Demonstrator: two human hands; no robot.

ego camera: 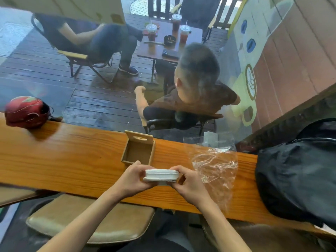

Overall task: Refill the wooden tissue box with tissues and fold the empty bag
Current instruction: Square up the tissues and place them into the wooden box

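Tissues: a white stack of tissues (161,175) is held above the near part of the wooden counter (72,160), just in front of the box.
Left hand: the left hand (131,177) is clamped on the stack's left end, fingers curled over the top, thumb below.
Right hand: the right hand (189,180) is pinched on the stack's right end in the same manner.
Tissue box: the wooden tissue box (138,151) is seen standing open on the counter at its far edge; its slotted lid (139,138) is raised upright at the back. Nothing is seen in the visible part of its inside.
Bag: the clear plastic bag (215,166) is laid crumpled on the counter to the right of the hands, apart from the box. Whether anything is left inside cannot be told.
Counter, right end: a black backpack (298,177) is rested there, just beside the bag.
Counter, left end: a red helmet (27,111) is set at the far edge.
Below counter: a tan padded stool seat (87,222) is noted.
Beyond the glass: two seated people and a table with drinks (171,39) are visible on a wooden deck.
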